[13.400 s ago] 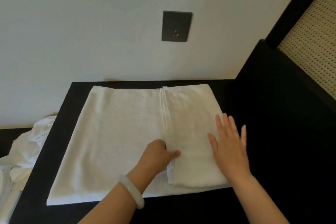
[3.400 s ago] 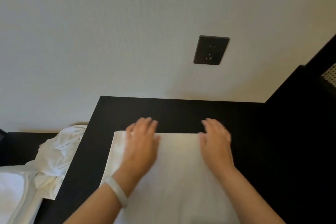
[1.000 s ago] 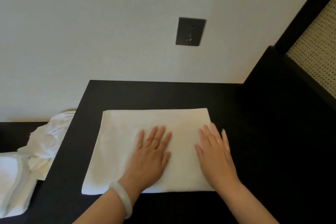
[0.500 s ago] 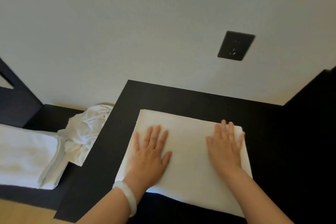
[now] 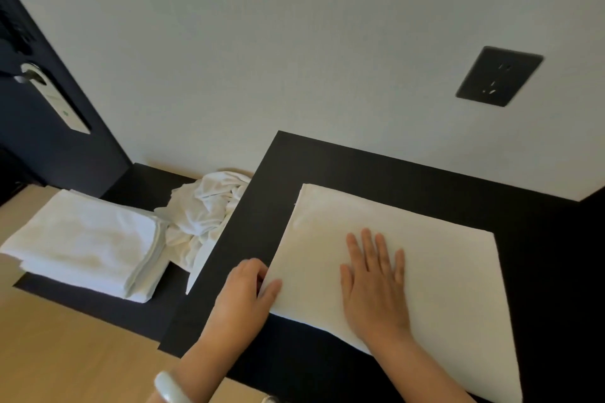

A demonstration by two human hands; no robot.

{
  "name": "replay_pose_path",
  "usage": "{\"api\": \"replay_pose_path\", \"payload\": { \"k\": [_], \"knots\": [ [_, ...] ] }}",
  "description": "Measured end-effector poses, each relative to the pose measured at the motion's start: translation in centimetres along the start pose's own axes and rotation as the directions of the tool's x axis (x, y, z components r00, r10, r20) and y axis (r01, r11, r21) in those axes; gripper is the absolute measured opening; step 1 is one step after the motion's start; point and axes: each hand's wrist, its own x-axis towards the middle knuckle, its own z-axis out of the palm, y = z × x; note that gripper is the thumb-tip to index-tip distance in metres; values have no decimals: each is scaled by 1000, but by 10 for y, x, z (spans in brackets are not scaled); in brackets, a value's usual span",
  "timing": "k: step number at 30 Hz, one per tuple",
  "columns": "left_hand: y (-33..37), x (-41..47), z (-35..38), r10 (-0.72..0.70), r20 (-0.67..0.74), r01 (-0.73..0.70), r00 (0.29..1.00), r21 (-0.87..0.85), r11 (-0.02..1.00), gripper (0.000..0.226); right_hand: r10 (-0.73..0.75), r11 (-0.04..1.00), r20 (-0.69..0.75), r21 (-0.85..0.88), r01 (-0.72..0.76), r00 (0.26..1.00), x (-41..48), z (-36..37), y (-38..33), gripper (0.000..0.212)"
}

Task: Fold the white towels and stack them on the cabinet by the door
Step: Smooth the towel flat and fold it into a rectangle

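Left grip (image 5: 244, 291) shifted, pinches folded towel (image 5: 442, 271) edge | right grip (image 5: 373, 285) flat

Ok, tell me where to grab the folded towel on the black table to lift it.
Take the folded towel by its left edge, coming from the left, where the left hand pinches it; slide the right hand under the opposite edge. It lies flat and wide, so two-sided support should keep the folds.

Black tabletop (image 5: 376, 170) carries one folded towel (image 5: 458, 271), flat beneath the right hand (image 5: 373, 288), with the left hand (image 5: 244, 298) at its edge. Out past the left hand, a lower black cabinet (image 5: 98, 301) bears a folded stack (image 5: 82, 242) and a crumpled towel (image 5: 203, 209).
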Motion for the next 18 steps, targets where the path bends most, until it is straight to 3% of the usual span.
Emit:
{"api": "replay_pose_path", "payload": {
  "k": [3,8,10,12,15,18],
  "knots": [
    [-7,-8,-9,-27,160,35,987,-48,998,12,17,1000,8,-5,-17,1000,-1,-1,-1,66],
    [-10,-6,-25,-13,383,57,924,-105,993,16,59,998,106,18,-61,993,-4,-8,-15,91],
    [-4,-3,-26,-43,391,74,920,-66,995,3,85,996,109,-6,-84,990,-7,-9,-20,100],
    [3,0,-21,-27,353,45,935,-45,998,21,85,996,88,-18,-84,992,-8,-7,-20,95],
    [10,2,-16,-41,272,-14,962,200,980,35,92,996,65,-24,-90,994,-10,-4,-17,85],
    [9,0,-13,32,210,-130,977,475,870,35,104,994,68,-38,-102,992,-10,-2,-17,79]
  ]
}}
